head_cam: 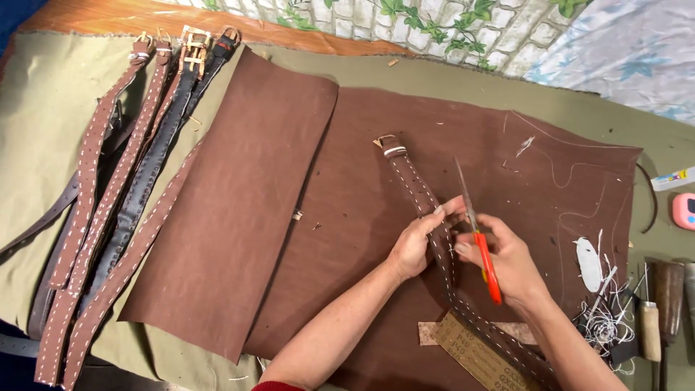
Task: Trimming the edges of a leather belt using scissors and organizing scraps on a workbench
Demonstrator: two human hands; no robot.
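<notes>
Head camera looks steeply down, close over the leather-covered table (434, 72).

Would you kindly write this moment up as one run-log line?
left hand: pinches stitched brown belt | right hand: holds red-handled scissors, blades at belt | surface: brown leather sheet | far left: finished belts

brown white-stitched belt (427, 210), orange-handled scissors (483, 253)

Finished straps and tools around the work

A row of stitched belts (123, 181) lies at left beside a folded brown sheet (239, 210); white thread scraps (604, 326), wooden-handled tools (655, 318) and a pink gadget (684, 211) sit right, on olive cloth (29, 130).
</notes>
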